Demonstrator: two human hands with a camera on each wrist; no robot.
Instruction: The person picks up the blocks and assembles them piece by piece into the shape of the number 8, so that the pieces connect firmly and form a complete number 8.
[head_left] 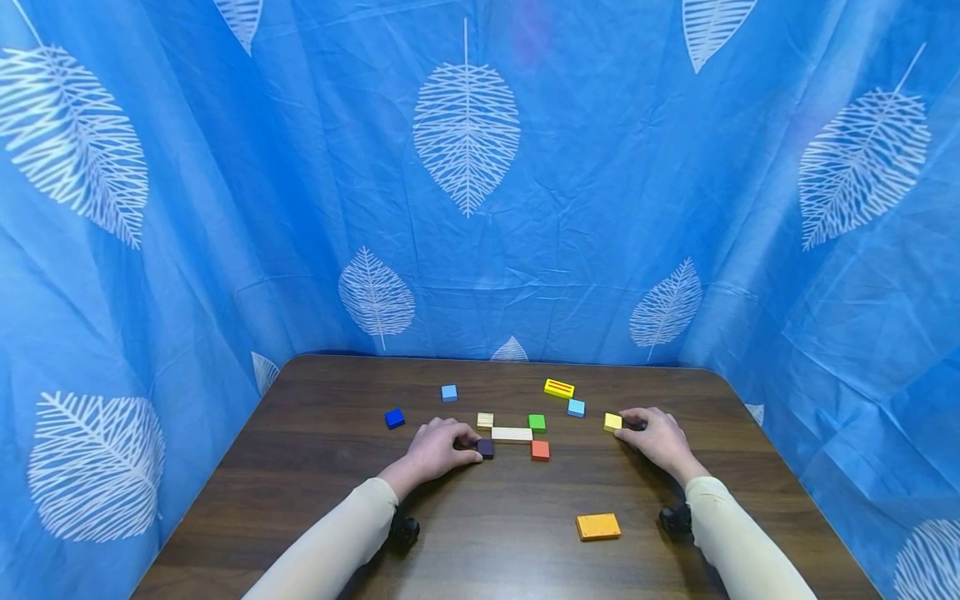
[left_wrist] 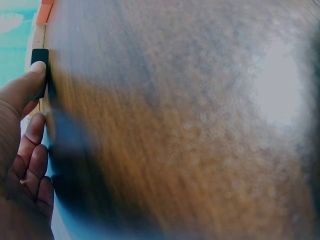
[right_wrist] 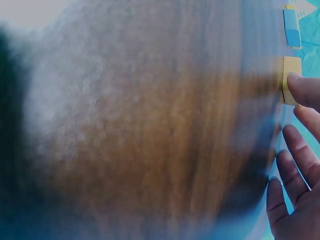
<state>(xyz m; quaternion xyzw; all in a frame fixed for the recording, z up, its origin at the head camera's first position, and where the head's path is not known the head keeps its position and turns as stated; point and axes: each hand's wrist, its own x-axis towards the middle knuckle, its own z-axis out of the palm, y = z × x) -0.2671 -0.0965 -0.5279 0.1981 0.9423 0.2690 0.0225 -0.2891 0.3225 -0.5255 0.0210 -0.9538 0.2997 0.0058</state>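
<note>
My left hand [head_left: 437, 451] pinches the small dark block [head_left: 486, 449] between thumb and index finger, the other fingers loosely bent behind it. My right hand [head_left: 658, 438] grips the small yellow block [head_left: 612, 422] the same way, with the thumb pressed on its near face. Both blocks sit at tabletop level.

I judge these blocks to be light and stiff, probably wood or hard plastic, with smooth faces that could slip a little under dry fingertips. They don't look fragile. Opposite side faces seem the best hold, leaving the top and bottom free; a gentle pinch should do.

The dark block is by the near left corner of the long cream block [head_left: 512, 435]; whether they touch, I can't tell. At its other corners are the beige block [head_left: 485, 420], the green block [head_left: 537, 423] and the red-orange block [head_left: 540, 450]. The yellow block is well apart, to the right, past a light blue block [head_left: 576, 408] and a red-striped yellow bar [head_left: 558, 388].

Farther out on the tabletop [head_left: 300, 500], an orange block [head_left: 597, 527] lies nearer me, and two more blue ones lie off to the left.
</note>
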